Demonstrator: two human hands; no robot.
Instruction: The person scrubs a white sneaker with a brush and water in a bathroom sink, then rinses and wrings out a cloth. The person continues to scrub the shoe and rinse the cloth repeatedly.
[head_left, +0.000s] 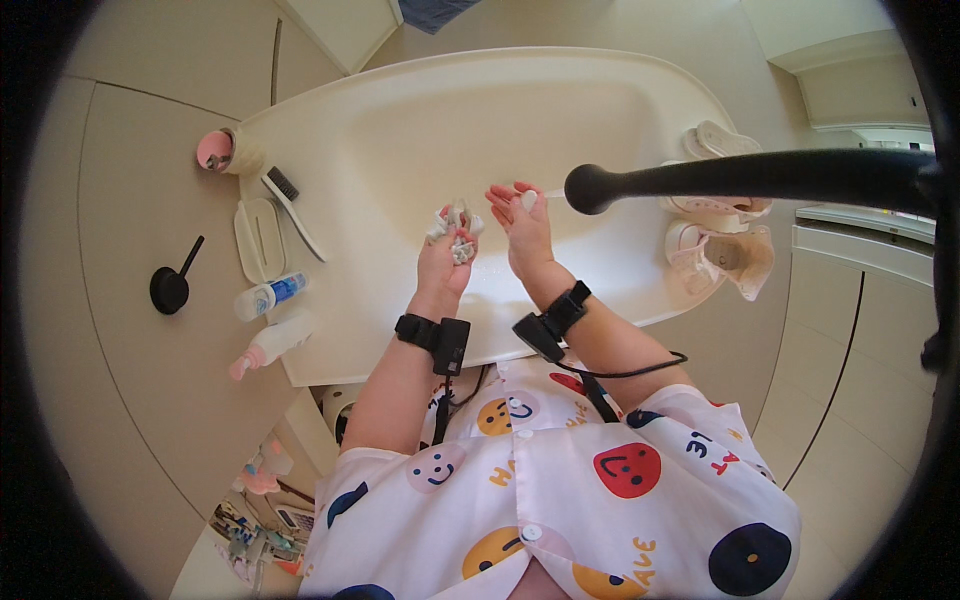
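Observation:
Over the cream-coloured basin (420, 127), my left hand (448, 255) is closed around a bunched white and grey shoelace or cloth (459, 234); which of the two I cannot tell. To its right, my right hand (527, 225) is palm up with its fingers partly spread. A small white round object (529, 199) lies at its fingers, and a thin white streak runs from there towards the black rod's round end. Whether the fingers grip the object is unclear. Each wrist wears a black strap with a small device.
A black rod (697, 180) crosses from the right. Pale shoes (720, 259) rest on the right rim. On the left rim are a brush (296, 217), an oval soap dish (259, 240), a clear bottle (271, 295), a pump bottle (274, 343) and a cup (244, 151).

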